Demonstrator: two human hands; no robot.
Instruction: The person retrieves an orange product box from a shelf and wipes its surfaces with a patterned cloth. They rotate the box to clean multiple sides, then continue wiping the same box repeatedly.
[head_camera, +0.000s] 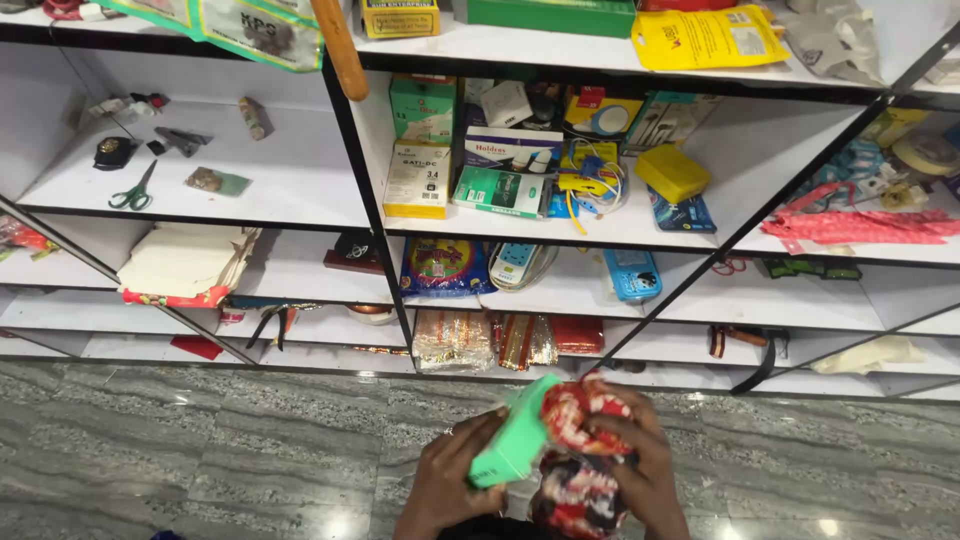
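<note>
- Gripping green box (515, 437) in my left hand (450, 480), fingers closed round its lower end.
- Right hand (640, 465) clutches red patterned cloth (580, 450), touching the box's right side.
- Shelves (300, 205) beyond both hands.

Grey floor (200, 440) open — crowded shelves (375, 200) block ahead.

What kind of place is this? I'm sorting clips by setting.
Probably a small general shop: white shelves hold boxed electrical goods, green-handled scissors and packets. The left hand holds a green box; the right hand grips red patterned cloth.
</note>
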